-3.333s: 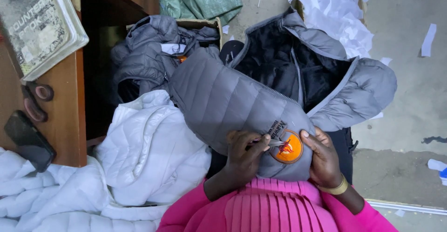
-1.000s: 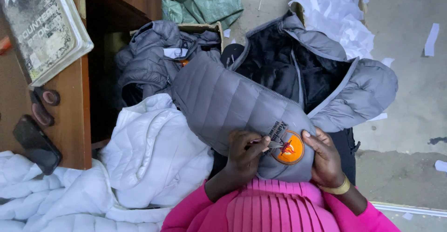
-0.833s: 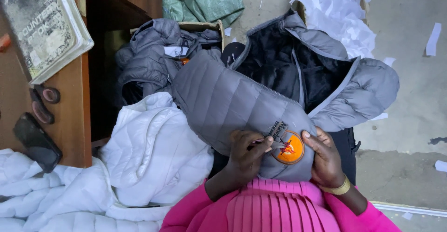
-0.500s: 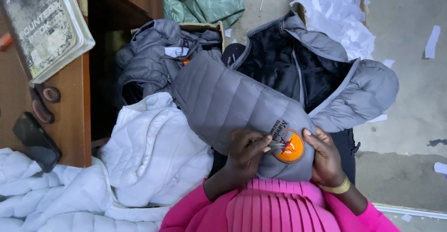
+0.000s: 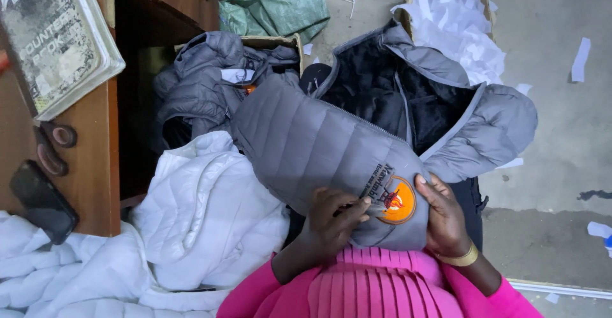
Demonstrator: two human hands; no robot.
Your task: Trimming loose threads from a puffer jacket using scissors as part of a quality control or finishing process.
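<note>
1. Both hands rest on the grey quilted jacket [image 5: 319, 146], which is draped over the person's lap, just above the pink pleated garment [image 5: 376, 289].
2. Left hand [image 5: 335, 219] is curled shut, its fingertips pinching something thin at the left edge of the orange round emblem [image 5: 398, 200]; what it pinches is too small to tell.
3. Right hand [image 5: 443, 219] lies flat and open beside the emblem, thumb touching its right edge, a gold bangle [image 5: 462, 258] on the wrist.
4. Compared with the earlier pictures, the hands hold almost the same places; the left fingertips have shifted only slightly along the emblem, and the jacket lies as before.
5. A white quilted jacket [image 5: 204, 222] is heaped to the left, touching the grey one.
6. Another grey jacket [image 5: 204, 82] sits in a cardboard box behind it.
7. On the wooden tabletop [image 5: 95, 158] at far left lie a book [image 5: 54, 37], a dark phone [image 5: 41, 200] and scissors [image 5: 54, 146].
8. White paper [image 5: 456, 24] fills a box at top right.
</note>
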